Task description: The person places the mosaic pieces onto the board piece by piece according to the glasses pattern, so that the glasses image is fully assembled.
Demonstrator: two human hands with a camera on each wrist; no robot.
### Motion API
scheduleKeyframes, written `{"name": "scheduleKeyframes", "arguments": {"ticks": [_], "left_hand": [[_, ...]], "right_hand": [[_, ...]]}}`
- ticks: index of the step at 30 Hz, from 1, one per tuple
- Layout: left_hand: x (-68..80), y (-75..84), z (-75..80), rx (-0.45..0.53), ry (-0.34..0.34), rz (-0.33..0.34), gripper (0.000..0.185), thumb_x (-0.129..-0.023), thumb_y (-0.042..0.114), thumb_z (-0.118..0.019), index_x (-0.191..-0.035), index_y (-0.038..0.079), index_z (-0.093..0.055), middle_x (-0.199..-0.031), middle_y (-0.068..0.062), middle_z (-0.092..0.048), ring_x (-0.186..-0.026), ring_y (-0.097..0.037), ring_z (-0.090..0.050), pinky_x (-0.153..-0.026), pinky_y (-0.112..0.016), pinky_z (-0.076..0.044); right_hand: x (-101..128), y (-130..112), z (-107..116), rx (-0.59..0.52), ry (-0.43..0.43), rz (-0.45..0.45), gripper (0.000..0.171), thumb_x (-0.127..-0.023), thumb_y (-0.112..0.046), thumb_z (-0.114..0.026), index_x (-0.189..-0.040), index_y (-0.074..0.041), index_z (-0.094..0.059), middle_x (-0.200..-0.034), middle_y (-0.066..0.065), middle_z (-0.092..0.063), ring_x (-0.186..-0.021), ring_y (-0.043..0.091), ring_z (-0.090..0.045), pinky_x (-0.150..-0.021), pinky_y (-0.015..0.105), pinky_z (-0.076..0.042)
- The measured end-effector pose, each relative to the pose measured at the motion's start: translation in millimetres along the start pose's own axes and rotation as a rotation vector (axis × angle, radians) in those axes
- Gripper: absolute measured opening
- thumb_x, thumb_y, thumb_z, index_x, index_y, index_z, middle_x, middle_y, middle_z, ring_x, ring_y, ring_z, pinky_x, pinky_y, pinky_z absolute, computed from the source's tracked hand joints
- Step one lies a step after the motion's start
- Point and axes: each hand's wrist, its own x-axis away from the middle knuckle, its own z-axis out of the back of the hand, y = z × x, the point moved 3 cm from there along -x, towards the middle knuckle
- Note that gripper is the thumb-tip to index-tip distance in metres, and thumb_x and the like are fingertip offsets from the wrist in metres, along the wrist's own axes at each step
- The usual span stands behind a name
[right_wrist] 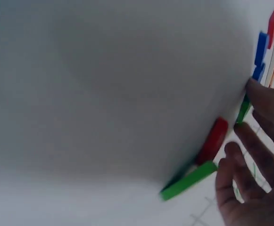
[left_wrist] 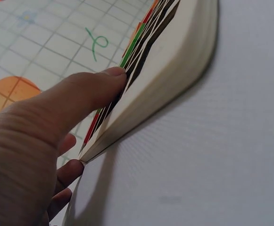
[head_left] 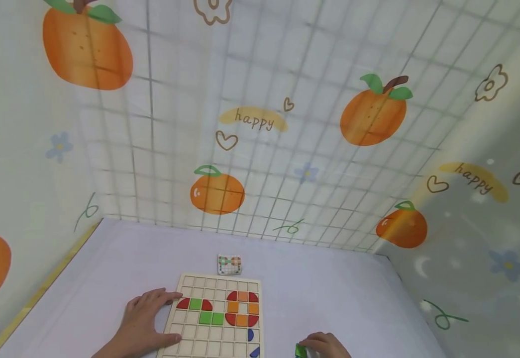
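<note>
A wooden grid board point(head_left: 197, 332) lies flat on the white surface, with red, green, orange and blue tiles set in its cells. My left hand point(head_left: 156, 318) rests on the board's left edge, fingers stretched over the top corner and thumb at the lower side. In the left wrist view the thumb point(left_wrist: 80, 101) presses along the board's edge point(left_wrist: 174, 66). At the lower right, my right hand point(head_left: 320, 344) curls over a green piece point(head_left: 301, 350). In the right wrist view its fingertips point(right_wrist: 264, 101) pinch a green piece point(right_wrist: 243, 109); a red piece point(right_wrist: 213, 140) and another green piece point(right_wrist: 188, 181) lie beside it.
A small pattern card point(head_left: 229, 265) lies just beyond the board's far edge. Printed fabric walls with oranges enclose the surface at the back point(head_left: 251, 149) and on both sides. Loose blue pieces point(right_wrist: 261, 49) and a red piece point(right_wrist: 272, 21) lie nearer the board.
</note>
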Motion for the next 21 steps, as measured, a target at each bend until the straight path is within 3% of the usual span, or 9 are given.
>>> {"name": "scheduleKeyframes", "arguments": {"ticks": [2, 5, 9, 12, 15, 21], "left_hand": [[-0.5, 0.5, 0.8, 0.007, 0.008, -0.010, 0.091, -0.056, 0.072, -0.080, -0.131, 0.027, -0.058, -0.129, -0.003, -0.054, -0.127, -0.033, -0.039, -0.098, -0.063, -0.021], [-1.4, 0.3, 1.8, 0.013, 0.021, -0.025, 0.090, -0.057, 0.072, -0.079, -0.132, 0.029, -0.056, -0.125, 0.003, -0.055, -0.129, -0.032, -0.038, -0.098, -0.063, -0.021], [-2.1, -2.8, 2.5, 0.053, 0.035, -0.049, 0.079, -0.066, 0.064, -0.080, -0.133, 0.028, -0.056, -0.120, 0.008, -0.056, -0.131, -0.032, -0.037, -0.099, -0.063, -0.020], [-1.5, -8.4, 3.9, 0.091, 0.066, -0.074, 0.064, -0.076, 0.048, -0.081, -0.131, 0.026, -0.057, -0.115, 0.013, -0.058, -0.132, -0.030, -0.040, -0.101, -0.061, -0.022], [0.1, -14.3, 7.6, 0.100, 0.088, -0.076, 0.056, -0.079, 0.034, -0.082, -0.129, 0.027, -0.059, -0.117, 0.013, -0.059, -0.131, -0.028, -0.041, -0.101, -0.058, -0.025], [4.2, -18.2, 14.6, 0.122, 0.079, -0.046, 0.056, -0.076, 0.034, -0.084, -0.125, 0.027, -0.060, -0.127, 0.004, -0.058, -0.132, -0.033, -0.039, -0.100, -0.059, -0.024]], "right_hand": [[-8.2, -6.6, 1.8, -0.038, 0.004, 0.096, 0.033, -0.084, -0.042, -0.076, -0.100, -0.013, -0.076, -0.095, -0.013, -0.062, -0.085, 0.004, -0.057, -0.070, 0.028, -0.052], [-20.2, -16.1, 5.3, -0.018, 0.008, 0.110, 0.018, -0.078, -0.024, -0.082, -0.090, -0.012, -0.076, -0.086, -0.016, -0.062, -0.077, 0.001, -0.059, -0.065, 0.024, -0.052], [-35.3, -28.2, 7.9, 0.114, 0.046, -0.032, 0.023, -0.067, -0.014, -0.087, -0.086, -0.020, -0.076, -0.081, -0.019, -0.061, -0.070, 0.001, -0.055, -0.061, 0.025, -0.051], [-48.4, -41.2, 10.3, 0.166, 0.088, -0.055, 0.026, -0.066, -0.013, -0.088, -0.086, -0.025, -0.077, -0.082, -0.020, -0.062, -0.069, 0.002, -0.053, -0.063, 0.026, -0.052], [-63.9, -60.9, 12.7, 0.166, 0.101, -0.006, 0.024, -0.068, -0.014, -0.086, -0.086, -0.026, -0.077, -0.084, -0.020, -0.061, -0.068, 0.002, -0.051, -0.064, 0.024, -0.052], [-96.4, -115.1, -0.4, 0.155, 0.140, 0.205, 0.023, -0.071, -0.016, -0.082, -0.091, -0.026, -0.076, -0.088, -0.022, -0.062, -0.073, -0.001, -0.054, -0.066, 0.021, -0.049]]}}
